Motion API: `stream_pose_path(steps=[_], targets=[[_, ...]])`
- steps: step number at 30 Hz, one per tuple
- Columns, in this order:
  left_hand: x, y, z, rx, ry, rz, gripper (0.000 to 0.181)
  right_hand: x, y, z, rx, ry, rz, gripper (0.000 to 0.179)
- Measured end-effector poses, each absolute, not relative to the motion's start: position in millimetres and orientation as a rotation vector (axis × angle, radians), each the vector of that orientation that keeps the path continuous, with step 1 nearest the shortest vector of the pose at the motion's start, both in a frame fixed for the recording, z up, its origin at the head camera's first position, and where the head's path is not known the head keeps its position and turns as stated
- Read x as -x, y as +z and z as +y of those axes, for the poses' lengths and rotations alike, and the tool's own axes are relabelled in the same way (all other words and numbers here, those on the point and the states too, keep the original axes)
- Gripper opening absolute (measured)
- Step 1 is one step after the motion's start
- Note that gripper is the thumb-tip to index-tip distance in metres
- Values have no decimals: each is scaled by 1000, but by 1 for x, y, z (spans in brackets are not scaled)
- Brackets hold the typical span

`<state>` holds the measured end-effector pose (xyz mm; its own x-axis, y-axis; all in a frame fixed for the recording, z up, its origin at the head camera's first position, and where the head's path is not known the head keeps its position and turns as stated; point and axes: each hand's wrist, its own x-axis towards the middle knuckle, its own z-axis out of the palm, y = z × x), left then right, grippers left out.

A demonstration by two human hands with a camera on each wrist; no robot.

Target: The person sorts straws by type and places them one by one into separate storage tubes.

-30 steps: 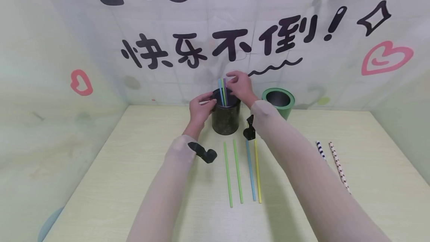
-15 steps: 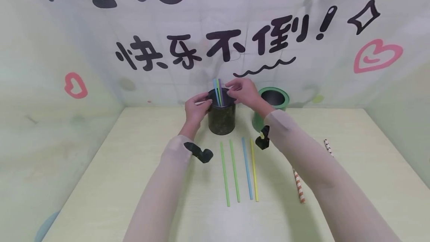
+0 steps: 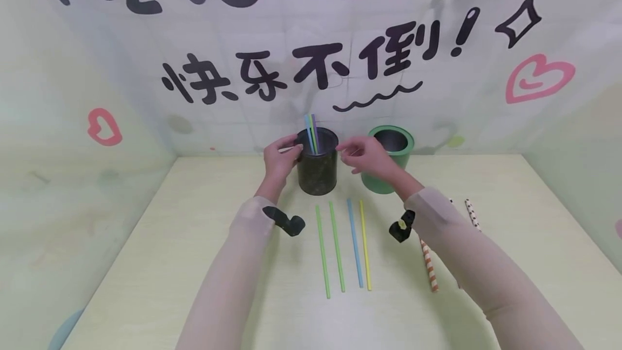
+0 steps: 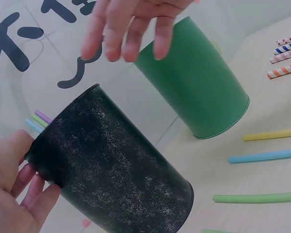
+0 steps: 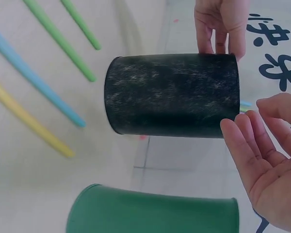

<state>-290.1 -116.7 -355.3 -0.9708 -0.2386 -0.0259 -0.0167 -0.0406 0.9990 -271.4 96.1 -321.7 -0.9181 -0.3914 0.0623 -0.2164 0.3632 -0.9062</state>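
A black cylindrical can (image 3: 317, 176) stands upright on the table near the back wall. Blue, green and purple straws (image 3: 311, 133) lean inside it, their tops above the rim. My left hand (image 3: 281, 161) holds the can's left side at the rim, fingertips (image 4: 48, 194) against the outer wall. Just right of the can is my right hand (image 3: 365, 156), its fingers loosely bent and nothing between them. In the right wrist view its fingertips (image 5: 228, 125) are close to the can's rim; whether they touch it I cannot tell.
A green can (image 3: 381, 183) stands behind the right hand. On the table in front lie two green straws (image 3: 323, 253), a blue straw (image 3: 355, 243) and a yellow straw (image 3: 365, 246). Several patterned straws, one orange-striped (image 3: 429, 268), lie to the right, partly under the right forearm.
My right hand has moved from the straw tops down and right, off the can's opening. The straws stay in the black can, and the left hand keeps its place on it.
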Motion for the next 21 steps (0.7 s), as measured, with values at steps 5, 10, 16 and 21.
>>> stream_pose_path(steps=[5, 10, 16, 21], targets=[[290, -356, -116, -272, -2138, -2058, 34, 259, -338, 109, 522, -1607, 2427, 26], [291, -358, -118, -274, -2123, -2059, 34, 252, -356, 117, 474, -1551, 2424, 26], [291, -358, -118, -257, -2115, -2078, 34, 247, -381, 127, 400, -1503, 2417, 29], [290, -358, -118, -251, -2120, -2077, 34, 245, -404, 132, 248, -1480, 2433, 27]])
